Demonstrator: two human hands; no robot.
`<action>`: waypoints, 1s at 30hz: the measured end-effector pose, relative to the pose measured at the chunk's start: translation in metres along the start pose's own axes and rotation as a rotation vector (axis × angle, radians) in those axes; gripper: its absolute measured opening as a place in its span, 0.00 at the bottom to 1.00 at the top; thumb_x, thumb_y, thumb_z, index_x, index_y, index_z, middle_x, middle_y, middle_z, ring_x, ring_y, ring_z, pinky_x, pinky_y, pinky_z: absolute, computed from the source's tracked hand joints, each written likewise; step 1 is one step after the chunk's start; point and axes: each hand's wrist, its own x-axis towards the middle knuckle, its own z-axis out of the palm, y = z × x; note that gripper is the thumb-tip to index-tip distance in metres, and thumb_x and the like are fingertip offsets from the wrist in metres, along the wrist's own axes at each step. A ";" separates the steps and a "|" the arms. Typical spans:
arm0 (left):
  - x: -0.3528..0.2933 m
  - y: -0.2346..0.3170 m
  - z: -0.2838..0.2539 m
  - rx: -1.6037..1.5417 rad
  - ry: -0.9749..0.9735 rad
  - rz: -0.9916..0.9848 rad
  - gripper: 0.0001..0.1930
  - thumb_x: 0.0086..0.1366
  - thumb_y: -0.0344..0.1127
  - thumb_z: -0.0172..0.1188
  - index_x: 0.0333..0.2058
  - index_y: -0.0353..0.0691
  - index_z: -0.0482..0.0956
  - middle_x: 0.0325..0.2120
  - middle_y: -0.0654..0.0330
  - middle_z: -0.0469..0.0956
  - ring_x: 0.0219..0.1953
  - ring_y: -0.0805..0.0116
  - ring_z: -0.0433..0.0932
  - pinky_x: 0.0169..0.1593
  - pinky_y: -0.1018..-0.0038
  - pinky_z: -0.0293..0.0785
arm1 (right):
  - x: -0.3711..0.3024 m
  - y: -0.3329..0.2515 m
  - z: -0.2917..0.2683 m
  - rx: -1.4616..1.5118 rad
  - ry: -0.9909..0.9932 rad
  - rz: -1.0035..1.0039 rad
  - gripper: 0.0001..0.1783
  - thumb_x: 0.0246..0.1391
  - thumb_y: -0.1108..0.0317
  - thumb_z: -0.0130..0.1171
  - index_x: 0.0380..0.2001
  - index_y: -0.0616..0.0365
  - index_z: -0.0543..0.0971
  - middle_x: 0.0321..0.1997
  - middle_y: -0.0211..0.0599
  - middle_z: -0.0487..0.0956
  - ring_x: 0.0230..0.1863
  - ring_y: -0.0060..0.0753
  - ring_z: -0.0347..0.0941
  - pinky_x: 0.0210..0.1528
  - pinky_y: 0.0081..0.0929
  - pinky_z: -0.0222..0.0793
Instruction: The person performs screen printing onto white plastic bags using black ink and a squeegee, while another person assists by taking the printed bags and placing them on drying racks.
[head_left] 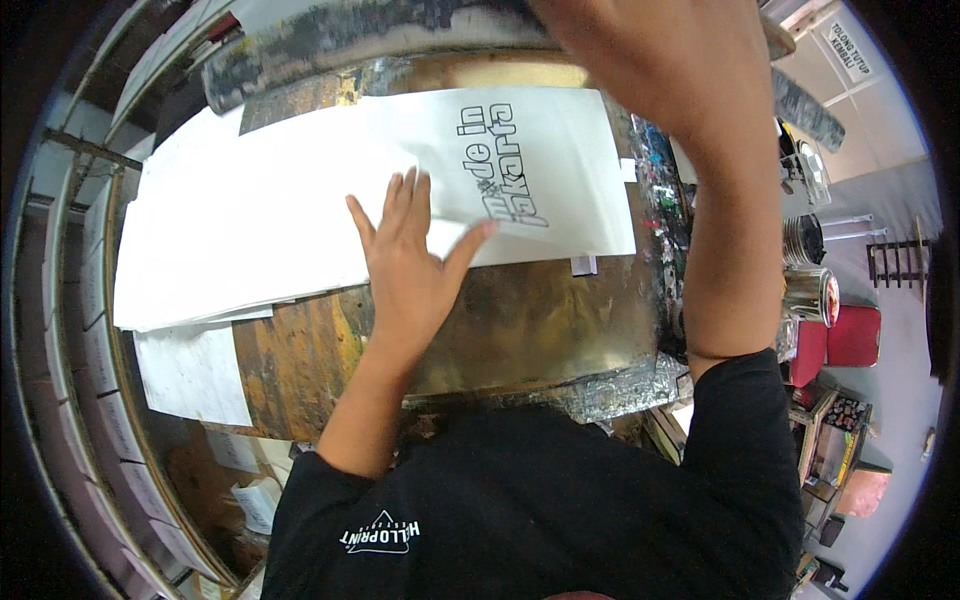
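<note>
My left hand (408,255) lies with its fingers spread over white sheets, the thumb stretched out toward black outlined lettering. A white printed sheet (575,180) lies on a worn brown work board (560,310); its surface looks slightly creased near my thumb. To the left, more white sheets (240,220) overlap in a thick layer. My right hand (660,50) is raised across the top of the view, nearest to a paint-stained dark bar. Its fingers are cut off by the upper edge, so whatever they hold or touch is hidden.
The paint-stained bar (370,50) spans the far side of the board. Metal racks (65,300) stand at the left. To the right are tins (810,295), a red chair (850,335) and a wooden shelf (825,450). Paint crusts the board's right edge (665,250).
</note>
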 end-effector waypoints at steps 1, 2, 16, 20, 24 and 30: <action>0.015 0.000 -0.007 -0.053 0.014 -0.106 0.44 0.68 0.63 0.68 0.64 0.23 0.77 0.65 0.36 0.77 0.74 0.40 0.69 0.81 0.38 0.34 | 0.011 -0.011 -0.011 -0.065 -0.077 0.090 0.30 0.73 0.45 0.44 0.20 0.49 0.76 0.13 0.24 0.66 0.14 0.24 0.55 0.27 0.35 0.65; 0.026 -0.002 -0.015 -0.082 0.051 -0.159 0.39 0.69 0.57 0.70 0.62 0.23 0.79 0.63 0.37 0.79 0.72 0.41 0.72 0.81 0.39 0.37 | 0.004 0.001 0.000 -0.091 0.135 -0.082 0.30 0.73 0.45 0.43 0.19 0.49 0.75 0.13 0.24 0.66 0.14 0.24 0.54 0.26 0.35 0.64; -0.008 -0.175 -0.129 0.000 0.265 -0.497 0.29 0.71 0.41 0.71 0.67 0.39 0.76 0.60 0.40 0.79 0.61 0.48 0.80 0.70 0.49 0.71 | -0.012 0.015 0.005 0.022 0.053 -0.085 0.25 0.72 0.45 0.47 0.46 0.58 0.77 0.24 0.32 0.75 0.24 0.30 0.66 0.39 0.38 0.70; -0.002 -0.052 -0.050 -1.029 -0.065 -0.088 0.21 0.71 0.36 0.72 0.59 0.38 0.79 0.51 0.55 0.84 0.51 0.65 0.83 0.57 0.64 0.81 | -0.045 0.001 0.005 -0.037 0.185 -0.181 0.31 0.71 0.47 0.52 0.59 0.67 0.75 0.29 0.39 0.81 0.28 0.33 0.74 0.41 0.40 0.73; -0.006 0.021 0.059 0.030 -0.327 0.218 0.28 0.83 0.54 0.45 0.74 0.54 0.70 0.77 0.54 0.64 0.79 0.40 0.56 0.80 0.34 0.39 | -0.047 0.002 0.001 0.052 0.089 -0.122 0.34 0.68 0.47 0.56 0.61 0.70 0.74 0.35 0.48 0.85 0.36 0.42 0.82 0.49 0.44 0.75; -0.029 0.011 0.135 0.087 -0.318 0.330 0.27 0.82 0.53 0.45 0.74 0.56 0.70 0.78 0.53 0.61 0.80 0.42 0.54 0.79 0.32 0.39 | -0.033 0.006 -0.004 0.046 0.047 -0.079 0.32 0.68 0.45 0.56 0.56 0.67 0.77 0.37 0.51 0.86 0.40 0.45 0.83 0.51 0.45 0.76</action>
